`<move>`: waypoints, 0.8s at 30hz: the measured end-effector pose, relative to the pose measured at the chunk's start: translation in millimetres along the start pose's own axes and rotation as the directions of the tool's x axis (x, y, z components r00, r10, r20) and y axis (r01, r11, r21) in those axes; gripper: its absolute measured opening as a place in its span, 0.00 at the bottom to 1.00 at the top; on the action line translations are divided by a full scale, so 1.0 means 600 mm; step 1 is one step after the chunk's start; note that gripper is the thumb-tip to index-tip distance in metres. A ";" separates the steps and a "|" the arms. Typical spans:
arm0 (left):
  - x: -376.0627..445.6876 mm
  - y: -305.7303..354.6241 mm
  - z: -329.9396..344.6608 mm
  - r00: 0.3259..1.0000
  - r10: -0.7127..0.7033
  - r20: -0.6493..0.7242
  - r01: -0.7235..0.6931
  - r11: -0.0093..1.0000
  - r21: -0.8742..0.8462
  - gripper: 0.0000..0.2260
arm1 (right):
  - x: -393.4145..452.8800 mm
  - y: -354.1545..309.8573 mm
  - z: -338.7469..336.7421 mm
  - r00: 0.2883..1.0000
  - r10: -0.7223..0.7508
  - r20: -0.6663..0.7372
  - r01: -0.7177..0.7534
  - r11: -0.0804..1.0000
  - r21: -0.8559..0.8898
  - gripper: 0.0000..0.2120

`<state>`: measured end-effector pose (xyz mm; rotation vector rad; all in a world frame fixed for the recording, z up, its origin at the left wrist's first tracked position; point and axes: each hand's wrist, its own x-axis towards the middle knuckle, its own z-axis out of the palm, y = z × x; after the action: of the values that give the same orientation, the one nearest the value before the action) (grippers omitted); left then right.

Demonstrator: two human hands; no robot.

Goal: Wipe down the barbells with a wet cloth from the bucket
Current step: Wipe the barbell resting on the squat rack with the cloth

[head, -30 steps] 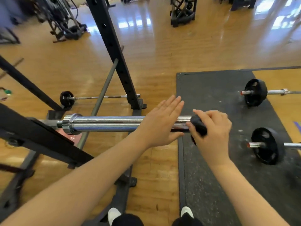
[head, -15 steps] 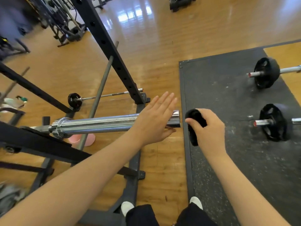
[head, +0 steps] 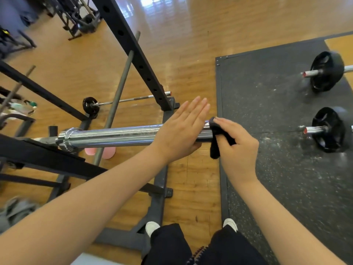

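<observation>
A gym: black steel squat rack (head: 131,54), chrome barbell sleeve (head: 114,135), black plate-loaded bars (head: 326,71) on speckled rubber mat (head: 277,104), glossy wooden floor (head: 191,35)

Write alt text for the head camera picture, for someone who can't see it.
A person's right hand presses a black cloth against the end of a chrome barbell resting on a black rack, while the left hand lies flat on the bar. Two more barbells with black plates lie on a dark mat to the right.

Shiny chrome steel barbell sleeve (head: 114,136); small black cloth (head: 214,146). Black perforated steel rack upright (head: 131,52). Honey-tan wood-plank floor (head: 191,35), dark-grey white-speckled rubber mat (head: 277,169). Black round wt plates (head: 327,70), red-capped bar ends. Pale-pink round object (head: 108,153).
</observation>
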<state>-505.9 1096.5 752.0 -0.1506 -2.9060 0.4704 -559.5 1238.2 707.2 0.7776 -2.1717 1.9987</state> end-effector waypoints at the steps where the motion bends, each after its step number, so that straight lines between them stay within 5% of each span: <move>1: 0.000 0.000 0.001 1.000 0.002 0.002 -0.002 1.000 -0.002 0.43 | -0.006 0.002 -0.004 1.000 -0.015 0.018 0.015 1.000 -0.002 0.16; 8: -0.002 -0.002 0.003 1.000 0.004 -0.009 -0.004 1.000 0.004 0.43 | 0.006 -0.005 -0.001 0.999 0.035 0.023 -0.035 0.999 0.016 0.15; 12: -0.002 -0.003 0.004 1.000 0.003 -0.013 -0.003 1.000 0.014 0.42 | -0.018 -0.003 -0.020 0.996 -0.052 0.078 0.056 0.997 -0.059 0.14; 24: -0.004 -0.005 0.011 0.998 0.002 -0.061 -0.001 1.000 0.008 0.40 | 0.004 -0.019 -0.006 0.996 0.077 0.042 -0.075 0.996 -0.047 0.14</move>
<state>-505.3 1091.4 746.5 -0.1630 -2.8446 0.4690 -558.0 1240.7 719.0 0.7514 -2.2960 1.9773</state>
